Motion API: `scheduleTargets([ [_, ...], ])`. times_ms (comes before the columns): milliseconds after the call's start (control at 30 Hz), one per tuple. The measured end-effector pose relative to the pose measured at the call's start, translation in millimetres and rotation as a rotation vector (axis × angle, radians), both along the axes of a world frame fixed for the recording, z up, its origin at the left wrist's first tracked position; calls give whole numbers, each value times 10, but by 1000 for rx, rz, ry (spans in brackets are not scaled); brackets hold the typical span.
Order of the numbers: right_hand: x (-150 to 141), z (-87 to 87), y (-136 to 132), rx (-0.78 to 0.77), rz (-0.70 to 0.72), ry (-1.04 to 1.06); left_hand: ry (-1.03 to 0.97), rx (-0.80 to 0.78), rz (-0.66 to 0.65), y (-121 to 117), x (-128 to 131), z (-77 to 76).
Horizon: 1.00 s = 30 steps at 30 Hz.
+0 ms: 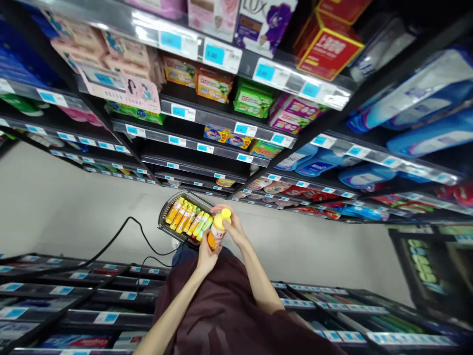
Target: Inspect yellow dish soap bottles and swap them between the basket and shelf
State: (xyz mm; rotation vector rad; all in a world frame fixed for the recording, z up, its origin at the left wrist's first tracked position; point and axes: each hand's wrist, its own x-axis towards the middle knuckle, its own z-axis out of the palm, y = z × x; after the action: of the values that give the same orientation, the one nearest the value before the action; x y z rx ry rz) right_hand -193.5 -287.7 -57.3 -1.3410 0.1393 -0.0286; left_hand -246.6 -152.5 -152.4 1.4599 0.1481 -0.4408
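Both hands clasp a rounded orange plastic bottle with a yellow cap (217, 233): left hand (207, 255) around its base, right hand (234, 228) near the cap. Its long axis slants, cap far-right. Just left sits a black perforated plastic basket (198, 199) of glossy yellow-capped bottles (187, 218).

orange, yellow-capped plastic bottle (216, 234): between left grip (207, 257) and right grip (234, 229) | black plastic basket (162, 212): just left of both, yellow-and-orange plastic bottles (185, 216) in it | black shelves (199, 161): before both grips, blue plastic bottles (314, 166) on them, ahead right | lower black shelves (144, 319): behind | grey floor (295, 251): beneath
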Motion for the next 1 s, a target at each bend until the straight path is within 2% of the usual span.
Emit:
scheduleTargets([
  [67, -184, -215, -10, -101, -8, 72, -29, 101, 27, 54, 5, -105],
  [133, -341, -435, -24, -294, -5, 183, -55, 131, 58, 79, 21, -238],
  [233, -469, -776, -1, -486, 4, 331, -149, 136, 106, 72, 44, -543],
  [333, -474, -1141, 89, -486, -91, 443, -282, 186, 147, 39, 57, -942],
  [433, -409, -1493, 156, -444, -149, 541, -392, 309, 163, 3, 116, -1310],
  [533, -269, -1780, 91, -401, -167, 557, -462, 401, 145, -41, 265, -1542],
  [600, -86, -1927, -49, -448, -167, 518, -452, 447, 149, -86, 379, -1620],
  [667, 202, -2059, -248, -588, -195, 440, -384, 493, 183, -139, 447, -1678],
  [733, 594, -2198, -480, -754, -301, 312, -306, 493, 174, -187, 421, -1758],
  [800, 1053, -2352, -718, -868, -382, 149, -259, 436, 78, -217, 286, -1878],
  [867, 1525, -2505, -943, -881, -450, 6, -238, 375, -59, -220, 77, -2021],
  [1000, 2373, -2723, -1305, -1020, -570, -82, -204, 287, -297, -119, -328, -2241],
])
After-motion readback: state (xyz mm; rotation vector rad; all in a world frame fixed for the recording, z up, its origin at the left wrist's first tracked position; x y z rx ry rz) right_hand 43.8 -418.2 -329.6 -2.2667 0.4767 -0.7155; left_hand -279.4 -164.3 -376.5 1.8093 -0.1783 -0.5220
